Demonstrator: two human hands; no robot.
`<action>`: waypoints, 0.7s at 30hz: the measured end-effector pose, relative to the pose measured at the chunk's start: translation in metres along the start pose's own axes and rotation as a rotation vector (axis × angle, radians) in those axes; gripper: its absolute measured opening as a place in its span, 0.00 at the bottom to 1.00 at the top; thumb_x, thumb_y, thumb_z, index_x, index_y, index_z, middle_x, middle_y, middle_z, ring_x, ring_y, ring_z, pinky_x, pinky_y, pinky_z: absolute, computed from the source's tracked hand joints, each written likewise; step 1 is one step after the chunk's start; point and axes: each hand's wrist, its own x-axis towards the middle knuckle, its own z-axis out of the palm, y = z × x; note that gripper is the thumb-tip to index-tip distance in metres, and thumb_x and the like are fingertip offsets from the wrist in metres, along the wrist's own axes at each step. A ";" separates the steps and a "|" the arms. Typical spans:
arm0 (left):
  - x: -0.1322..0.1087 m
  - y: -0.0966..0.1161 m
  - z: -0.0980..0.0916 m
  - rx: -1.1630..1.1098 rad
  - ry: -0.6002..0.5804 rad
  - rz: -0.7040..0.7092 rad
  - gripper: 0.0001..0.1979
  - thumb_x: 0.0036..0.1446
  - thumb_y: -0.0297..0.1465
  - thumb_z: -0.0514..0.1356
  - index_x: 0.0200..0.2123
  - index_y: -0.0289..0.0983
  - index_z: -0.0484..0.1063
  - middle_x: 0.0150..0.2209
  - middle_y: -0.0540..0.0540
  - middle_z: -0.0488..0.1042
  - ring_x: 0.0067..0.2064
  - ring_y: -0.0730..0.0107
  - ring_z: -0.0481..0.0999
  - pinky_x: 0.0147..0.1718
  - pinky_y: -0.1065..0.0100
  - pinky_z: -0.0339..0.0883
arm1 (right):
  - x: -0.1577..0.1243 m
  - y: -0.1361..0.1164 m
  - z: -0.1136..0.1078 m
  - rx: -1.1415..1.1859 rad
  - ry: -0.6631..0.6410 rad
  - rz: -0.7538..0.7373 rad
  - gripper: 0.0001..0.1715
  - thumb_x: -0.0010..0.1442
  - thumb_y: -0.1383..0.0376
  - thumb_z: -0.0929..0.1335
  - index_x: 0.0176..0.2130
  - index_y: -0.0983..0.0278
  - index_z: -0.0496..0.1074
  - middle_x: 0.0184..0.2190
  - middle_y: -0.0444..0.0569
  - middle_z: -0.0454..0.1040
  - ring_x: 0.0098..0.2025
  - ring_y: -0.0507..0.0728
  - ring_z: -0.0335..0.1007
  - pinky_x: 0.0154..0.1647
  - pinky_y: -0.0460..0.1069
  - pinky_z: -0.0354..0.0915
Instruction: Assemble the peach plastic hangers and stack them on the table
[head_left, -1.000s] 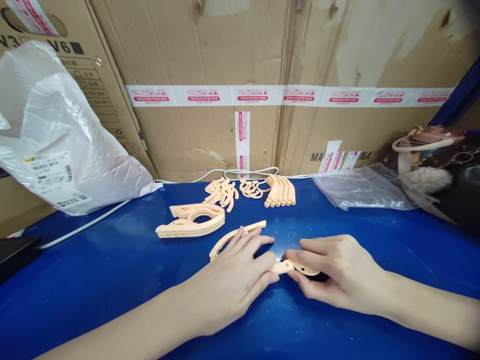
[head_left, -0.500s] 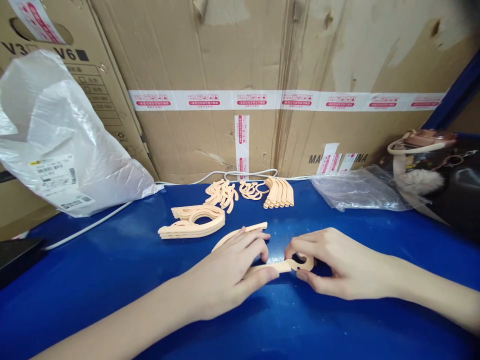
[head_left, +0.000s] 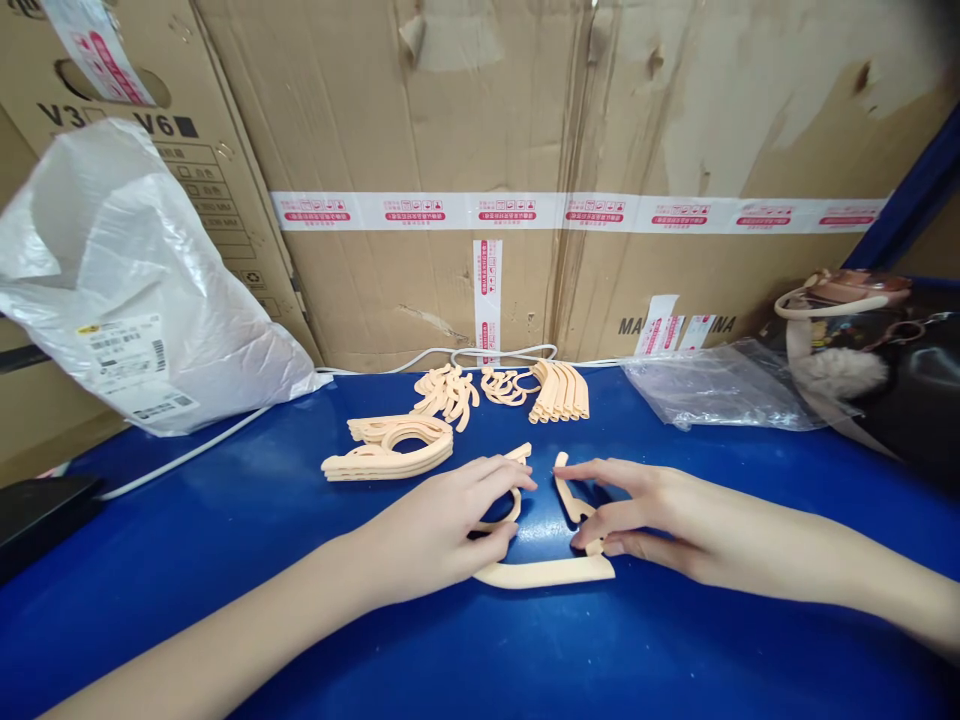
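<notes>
My left hand (head_left: 457,525) is low over the table, its thumb and fingers curled around a cream plastic hanger hook (head_left: 516,507), partly hidden by the hand. Behind its fingertips, the end of a curved hanger arm (head_left: 520,452) shows. Lying in front of both hands is another cream hanger arm (head_left: 547,573). My right hand (head_left: 637,515) has its index fingertip on a slim bent strip (head_left: 570,490), while the thumb and another finger pinch the near end of this cream piece. A stack of folding hangers (head_left: 390,462) sits to the left.
Farther back lie piles of small curved pieces (head_left: 446,392), hooks (head_left: 504,387) and hanger arms (head_left: 561,392). A white plastic mailer (head_left: 202,300) stands left, above a black object (head_left: 45,515). Clear plastic wrap (head_left: 720,385) and a dark bag (head_left: 915,370) are right. Cardboard boxes (head_left: 420,280) wall the back.
The hanger arm in my left hand has been let go and lies on the table. The hook has left my right hand, which has moved onto the bent strip. The view has shifted slightly.
</notes>
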 end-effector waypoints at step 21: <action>0.002 0.012 0.003 -0.014 0.028 0.078 0.16 0.67 0.27 0.44 0.54 0.41 0.63 0.52 0.46 0.70 0.54 0.66 0.68 0.54 0.63 0.62 | 0.004 -0.008 0.021 -0.034 0.041 -0.156 0.27 0.57 0.77 0.63 0.54 0.60 0.65 0.46 0.48 0.72 0.50 0.55 0.63 0.55 0.51 0.57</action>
